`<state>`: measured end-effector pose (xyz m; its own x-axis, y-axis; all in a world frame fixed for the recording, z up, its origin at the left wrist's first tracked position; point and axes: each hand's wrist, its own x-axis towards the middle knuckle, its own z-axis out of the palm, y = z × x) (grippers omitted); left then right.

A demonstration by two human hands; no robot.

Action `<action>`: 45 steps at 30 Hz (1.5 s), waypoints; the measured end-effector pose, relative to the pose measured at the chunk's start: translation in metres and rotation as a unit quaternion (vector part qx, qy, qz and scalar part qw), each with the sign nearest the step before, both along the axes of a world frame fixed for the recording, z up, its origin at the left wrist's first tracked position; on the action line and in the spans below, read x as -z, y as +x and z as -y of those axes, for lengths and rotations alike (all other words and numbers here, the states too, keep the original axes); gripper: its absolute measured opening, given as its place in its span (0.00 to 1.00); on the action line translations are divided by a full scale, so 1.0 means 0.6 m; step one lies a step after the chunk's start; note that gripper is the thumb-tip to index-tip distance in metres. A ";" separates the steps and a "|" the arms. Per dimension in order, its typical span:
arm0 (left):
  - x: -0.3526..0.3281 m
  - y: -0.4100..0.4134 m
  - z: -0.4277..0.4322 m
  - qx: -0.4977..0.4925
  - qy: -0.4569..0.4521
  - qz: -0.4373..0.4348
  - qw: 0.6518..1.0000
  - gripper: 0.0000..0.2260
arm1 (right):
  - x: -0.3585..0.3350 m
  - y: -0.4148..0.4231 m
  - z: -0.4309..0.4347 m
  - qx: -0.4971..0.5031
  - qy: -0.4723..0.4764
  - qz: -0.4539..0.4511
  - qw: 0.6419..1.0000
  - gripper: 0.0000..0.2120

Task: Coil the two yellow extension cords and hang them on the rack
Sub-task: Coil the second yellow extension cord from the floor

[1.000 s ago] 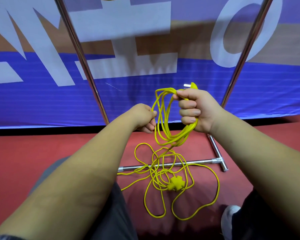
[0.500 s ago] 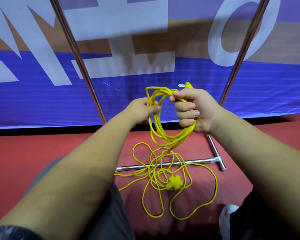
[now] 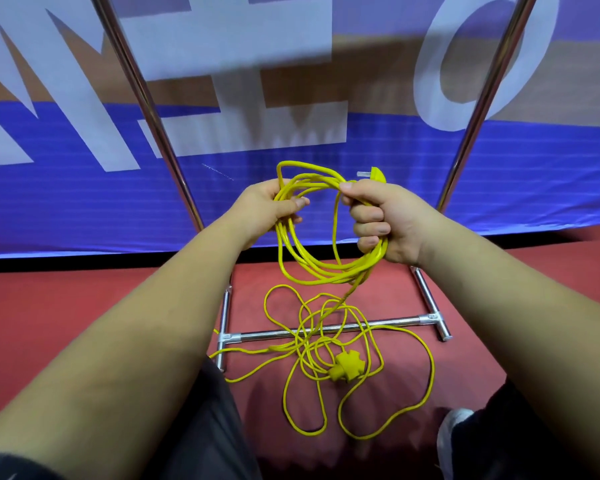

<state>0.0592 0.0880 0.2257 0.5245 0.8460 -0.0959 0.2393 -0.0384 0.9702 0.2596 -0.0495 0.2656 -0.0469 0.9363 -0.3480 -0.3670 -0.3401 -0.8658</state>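
Loops of yellow cord [image 3: 326, 276] are hanging from the fisted right hand [image 3: 385, 220], the left hand [image 3: 267, 206] pinching the next turn — best kept equal-sized.

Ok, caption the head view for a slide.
Left hand and right hand coil a yellow extension cord; slack lies across the rack base.

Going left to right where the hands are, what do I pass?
left pole → left hand → cord → right hand → right pole
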 end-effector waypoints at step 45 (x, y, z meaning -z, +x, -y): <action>-0.012 0.018 0.050 -0.032 0.025 -0.032 0.999 0.11 | -0.026 -0.016 0.041 -0.045 0.041 -0.007 0.998 0.20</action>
<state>0.0699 0.0583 0.2331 0.4634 0.8821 -0.0846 0.3050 -0.0691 0.9499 0.2500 -0.0738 0.2810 -0.1376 0.9531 -0.2696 -0.3508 -0.3014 -0.8866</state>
